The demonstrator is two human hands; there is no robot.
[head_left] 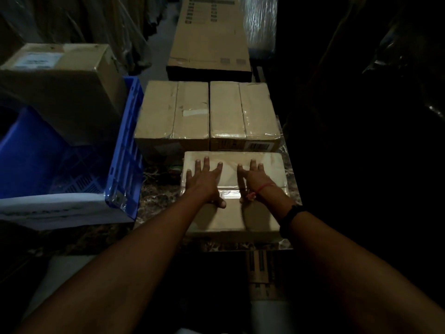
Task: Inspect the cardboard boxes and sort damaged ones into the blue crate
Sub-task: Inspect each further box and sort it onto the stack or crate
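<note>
A flat taped cardboard box (269, 165) lies nearest me on the dark marbled surface. My left hand (204, 179) and my right hand (255, 179) both rest flat on its top, fingers straight and spread. Behind it two more taped cardboard boxes stand side by side, the left box (173, 109) and the right box (243, 109). The blue crate (125, 145) sits at the left. A large cardboard box (62, 85) leans into the crate, tilted.
A long flat carton (209, 37) lies further back, with plastic-wrapped goods (260, 22) to its right. Hanging covered items line the back left. The marbled surface (156, 198) ends just in front of the near box. The right side is too dark to read.
</note>
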